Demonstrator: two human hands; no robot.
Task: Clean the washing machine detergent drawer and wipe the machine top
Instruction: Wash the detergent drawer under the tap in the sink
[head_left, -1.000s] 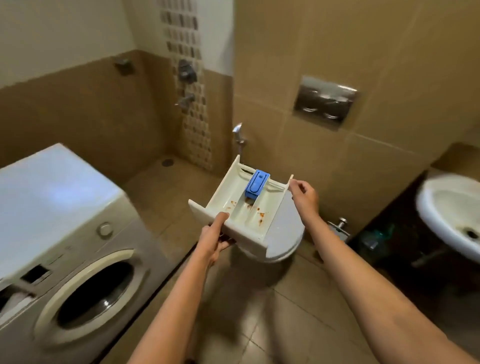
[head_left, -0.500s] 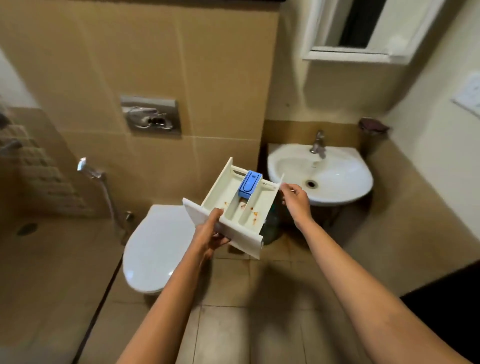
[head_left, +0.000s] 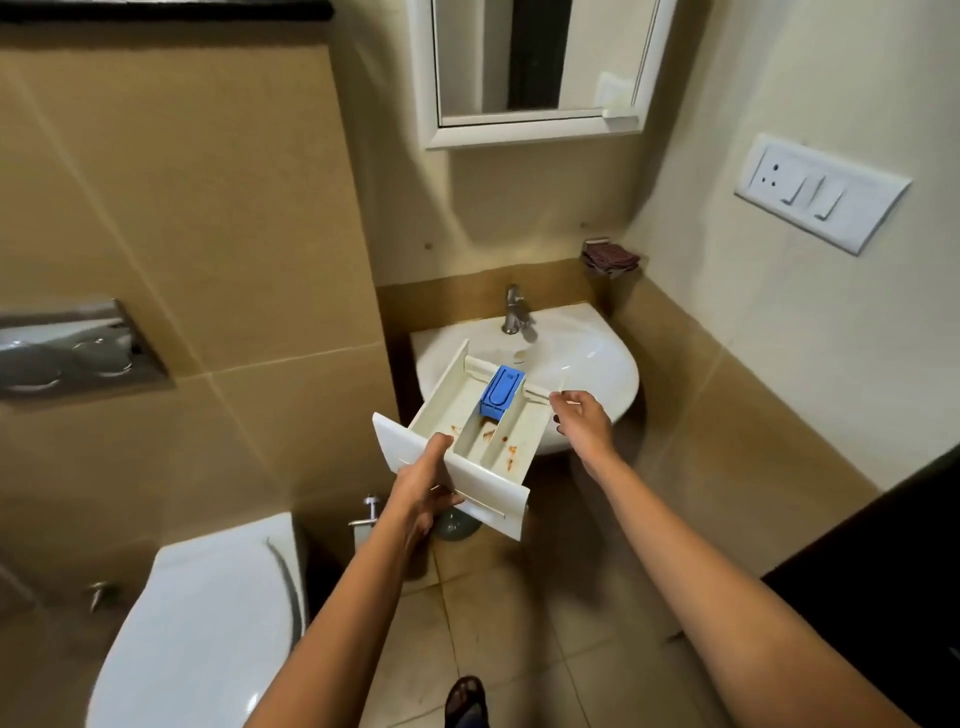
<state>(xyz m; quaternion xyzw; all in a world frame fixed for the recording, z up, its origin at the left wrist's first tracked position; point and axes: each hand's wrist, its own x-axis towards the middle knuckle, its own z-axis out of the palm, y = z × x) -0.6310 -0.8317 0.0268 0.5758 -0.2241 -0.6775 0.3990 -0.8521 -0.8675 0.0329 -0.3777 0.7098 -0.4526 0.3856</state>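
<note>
The detergent drawer is out of the machine and held in the air by both hands, in front of the washbasin. Its long axis runs from the wide front panel, nearest the person and low on the left, up and away to the right, so the open rear end points at the basin and overlaps its bowl in the head view. How high it hangs above the rim cannot be told.

The left hand grips the front panel, thumb hooked over the top edge and fingers curled underneath. The right hand is the one nearer the basin. Its fingers are together, pinching the far right corner of the drawer.

The drawer has three lengthwise compartments:
- **Left:** a small orange mark near the front.
- **Middle:** a blue insert at the far end, with a brown smear just before it.
- **Right:** orange-red stains towards the front.

No water or liquid shows in any of them.

The tap stands beyond the drawer's rear end, roughly in line with its axis, and no water appears to be running. The next move probably carries the drawer forward along that axis to bring the soiled front halves under the spout.
</note>
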